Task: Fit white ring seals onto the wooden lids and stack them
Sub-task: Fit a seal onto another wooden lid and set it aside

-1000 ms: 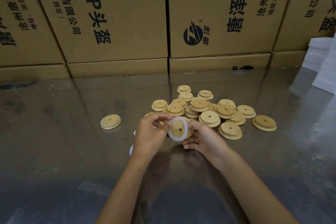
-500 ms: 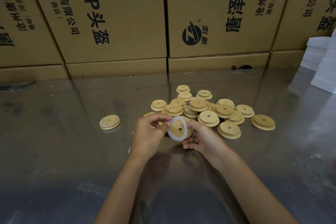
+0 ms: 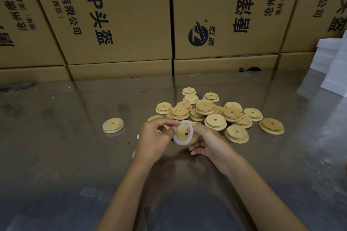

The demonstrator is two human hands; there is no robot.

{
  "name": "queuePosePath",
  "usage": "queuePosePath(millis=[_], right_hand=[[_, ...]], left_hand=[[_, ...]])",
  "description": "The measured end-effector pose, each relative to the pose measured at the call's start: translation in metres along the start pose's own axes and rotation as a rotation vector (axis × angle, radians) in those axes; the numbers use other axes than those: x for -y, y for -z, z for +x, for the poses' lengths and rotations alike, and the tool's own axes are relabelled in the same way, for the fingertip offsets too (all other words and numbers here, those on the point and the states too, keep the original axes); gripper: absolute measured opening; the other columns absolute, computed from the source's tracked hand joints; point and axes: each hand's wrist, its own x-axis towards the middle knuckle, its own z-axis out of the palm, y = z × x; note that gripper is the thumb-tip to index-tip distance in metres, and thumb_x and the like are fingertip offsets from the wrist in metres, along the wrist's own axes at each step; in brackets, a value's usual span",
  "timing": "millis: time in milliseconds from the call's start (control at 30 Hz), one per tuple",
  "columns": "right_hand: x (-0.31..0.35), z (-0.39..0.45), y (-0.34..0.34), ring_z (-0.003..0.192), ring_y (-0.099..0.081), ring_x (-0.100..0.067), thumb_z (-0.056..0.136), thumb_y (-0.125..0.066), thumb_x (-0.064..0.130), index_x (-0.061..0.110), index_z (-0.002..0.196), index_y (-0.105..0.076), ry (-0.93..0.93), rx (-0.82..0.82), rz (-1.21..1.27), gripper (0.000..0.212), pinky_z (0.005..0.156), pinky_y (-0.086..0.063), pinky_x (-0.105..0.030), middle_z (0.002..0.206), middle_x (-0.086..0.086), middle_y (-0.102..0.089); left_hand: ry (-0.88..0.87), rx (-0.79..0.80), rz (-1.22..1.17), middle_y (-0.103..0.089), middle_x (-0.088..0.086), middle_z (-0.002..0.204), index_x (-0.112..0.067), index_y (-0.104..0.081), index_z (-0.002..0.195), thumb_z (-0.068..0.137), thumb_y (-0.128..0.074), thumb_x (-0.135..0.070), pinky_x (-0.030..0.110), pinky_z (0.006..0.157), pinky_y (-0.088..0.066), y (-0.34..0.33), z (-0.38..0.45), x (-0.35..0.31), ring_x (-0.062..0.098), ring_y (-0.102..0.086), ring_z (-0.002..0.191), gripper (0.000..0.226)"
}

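Observation:
My right hand holds a round wooden lid tilted toward me, its centre hole showing. A white ring seal lies around the lid's face, pinched at its upper left by my left hand. Behind my hands lies a loose pile of several wooden lids without seals. One lid with a white seal on it lies flat alone to the left. Bits of other white rings peek out from under my left hand on the table.
The work surface is a shiny metal table. Large printed cardboard boxes form a wall along its far edge. White foam blocks are stacked at the far right.
Hardly anything has moved. Both hands stay on the lid and ring, with the ring shifted slightly around the lid face.

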Motion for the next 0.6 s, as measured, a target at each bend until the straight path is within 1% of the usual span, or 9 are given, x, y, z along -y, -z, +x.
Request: queuePosePath(millis=[133, 233, 333, 400, 433, 533, 600], right_hand=[[-0.0016, 0.0019, 0.0012, 0.068, -0.059, -0.019, 0.097, -0.056, 0.026, 0.012, 0.113, -0.07, 0.004, 0.018, 0.018, 0.026, 0.069, -0.056, -0.03, 0.09, -0.013, -0.065], [-0.0027, 0.0024, 0.0014, 0.07, -0.063, -0.022, 0.095, -0.059, 0.028, 0.008, 0.112, -0.071, -0.005, 0.031, 0.039, 0.029, 0.07, -0.057, -0.031, 0.09, -0.014, -0.067], [-0.0014, 0.0029, 0.0017, 0.071, -0.066, -0.027, 0.096, -0.052, 0.035, 0.007, 0.115, -0.067, -0.037, 0.036, 0.078, 0.037, 0.07, -0.058, -0.035, 0.091, -0.018, -0.069], [0.0006, 0.003, 0.0023, 0.074, -0.068, -0.033, 0.099, -0.045, 0.041, 0.007, 0.119, -0.065, -0.056, 0.058, 0.093, 0.044, 0.071, -0.057, -0.037, 0.094, -0.021, -0.07], [0.001, 0.0026, 0.0019, 0.077, -0.069, -0.034, 0.099, -0.044, 0.044, 0.008, 0.119, -0.065, -0.055, 0.071, 0.078, 0.046, 0.072, -0.057, -0.037, 0.095, -0.021, -0.071], [-0.0009, 0.0002, -0.001, 0.083, -0.072, -0.035, 0.095, -0.056, 0.05, 0.015, 0.116, -0.069, -0.007, 0.079, -0.014, 0.043, 0.076, -0.057, -0.037, 0.102, -0.019, -0.074], [-0.0027, -0.0016, -0.0022, 0.086, -0.073, -0.034, 0.094, -0.06, 0.049, 0.02, 0.114, -0.071, 0.032, 0.07, -0.039, 0.037, 0.078, -0.057, -0.037, 0.105, -0.017, -0.074]], left_hand=[[-0.021, -0.008, -0.01, -0.071, -0.013, 0.085, -0.024, -0.077, 0.083, 0.079, -0.073, -0.006, 0.019, 0.07, -0.048, -0.0022, 0.0001, 0.001, 0.009, -0.058, 0.072, 0.019], [-0.103, -0.055, 0.101, -0.069, -0.013, 0.085, -0.025, -0.075, 0.08, 0.079, -0.074, -0.009, 0.009, 0.064, -0.04, -0.0048, -0.0011, 0.0025, 0.006, -0.057, 0.069, 0.017], [-0.164, -0.083, 0.193, -0.066, -0.015, 0.086, -0.027, -0.074, 0.08, 0.08, -0.073, -0.011, 0.01, 0.062, -0.038, -0.0062, -0.0027, 0.004, 0.009, -0.057, 0.069, 0.016], [-0.187, -0.077, 0.207, -0.065, -0.014, 0.086, -0.026, -0.074, 0.081, 0.081, -0.072, -0.01, 0.011, 0.062, -0.038, -0.0069, -0.0033, 0.004, 0.011, -0.056, 0.069, 0.016], [-0.196, -0.071, 0.207, -0.065, -0.014, 0.086, -0.026, -0.074, 0.081, 0.081, -0.072, -0.009, 0.01, 0.062, -0.038, -0.0074, -0.0036, 0.0034, 0.01, -0.056, 0.07, 0.017], [-0.238, -0.041, 0.167, -0.065, -0.014, 0.086, -0.025, -0.073, 0.08, 0.081, -0.07, -0.004, 0.008, 0.065, -0.039, -0.0086, -0.0052, 0.0003, 0.004, -0.057, 0.074, 0.022], [-0.27, -0.026, 0.133, -0.065, -0.014, 0.085, -0.023, -0.073, 0.081, 0.081, -0.068, 0.001, 0.007, 0.066, -0.039, -0.0097, -0.0061, -0.0013, 0.001, -0.057, 0.076, 0.025]])
